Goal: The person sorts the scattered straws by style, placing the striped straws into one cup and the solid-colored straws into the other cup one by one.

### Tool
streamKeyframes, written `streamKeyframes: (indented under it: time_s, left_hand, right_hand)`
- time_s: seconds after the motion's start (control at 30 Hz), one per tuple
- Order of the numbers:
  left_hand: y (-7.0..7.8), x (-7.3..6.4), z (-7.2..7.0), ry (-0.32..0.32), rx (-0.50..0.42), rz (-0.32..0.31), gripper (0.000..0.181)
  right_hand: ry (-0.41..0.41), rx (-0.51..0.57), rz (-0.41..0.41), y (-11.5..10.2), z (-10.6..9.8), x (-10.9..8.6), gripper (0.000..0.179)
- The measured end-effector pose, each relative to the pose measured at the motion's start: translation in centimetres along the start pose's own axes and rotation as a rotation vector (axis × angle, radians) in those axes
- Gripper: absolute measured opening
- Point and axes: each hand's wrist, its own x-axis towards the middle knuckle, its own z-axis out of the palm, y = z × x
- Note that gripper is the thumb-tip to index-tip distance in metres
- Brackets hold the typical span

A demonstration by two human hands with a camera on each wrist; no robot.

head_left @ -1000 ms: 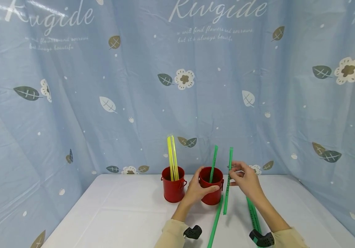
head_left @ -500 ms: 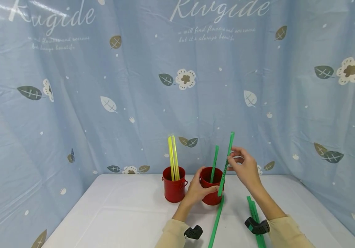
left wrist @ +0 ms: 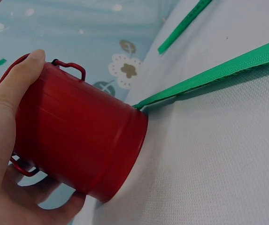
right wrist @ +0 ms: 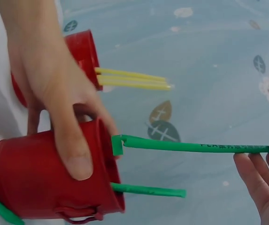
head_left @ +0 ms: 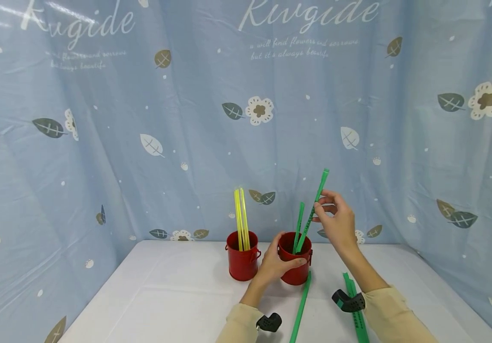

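Note:
With fingers and thumb around its sides, my left hand (head_left: pixel 273 264) steadies a small red bucket (head_left: pixel 296 275) on the white table. One green-wrapped straw (head_left: pixel 300 219) leans inside that bucket. Above and to the right, my right hand (head_left: pixel 337 218) pinches another green-wrapped straw (head_left: pixel 321 186) by its upper part. The held straw slants, its lower end at the bucket's mouth; in the right wrist view this straw (right wrist: pixel 172 145) has a torn or folded wrapper end by the rim. The left wrist view shows the red bucket (left wrist: pixel 78 126) with my thumb across its rim.
A second red bucket (head_left: pixel 242 266) stands to the left, holding several yellow straws (head_left: pixel 240 214). One green-wrapped straw (head_left: pixel 301 309) lies in front of the gripped bucket. More green-wrapped straws (head_left: pixel 359 324) lie under my right forearm. A blue patterned curtain (head_left: pixel 186 119) hangs behind the table.
My right hand has risen and tilted its straw, bringing the lower end from beside the bucket up and over to its mouth. My left hand keeps its grip on the bucket.

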Motion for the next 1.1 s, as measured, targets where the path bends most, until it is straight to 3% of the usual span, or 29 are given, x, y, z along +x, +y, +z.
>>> streamKeyframes:
  time_s: [0.13,0.47,0.77,1.1]
  left_hand:
    - [0.9,-0.4,-0.1,-0.01,0.015,-0.018,0.082]
    - [0.7,-0.3,0.0,0.008,0.019,-0.026,0.083]
    - [0.8,-0.2,-0.1,0.0,0.02,-0.015,0.082]
    - [0.5,0.1,0.0,0.023,0.022,0.001,0.083]
  right_hand:
    - [-0.012,-0.031,-0.043,0.8,0.4,-0.4,0.035]
    - [-0.064,-0.091,-0.039,3.0,1.7,-2.3,0.034]
    - [-0.061,-0.115,0.02,8.2,2.9,-3.9,0.034]
    - [-0.084,-0.162,0.004,8.8,3.0,-4.0,0.035]
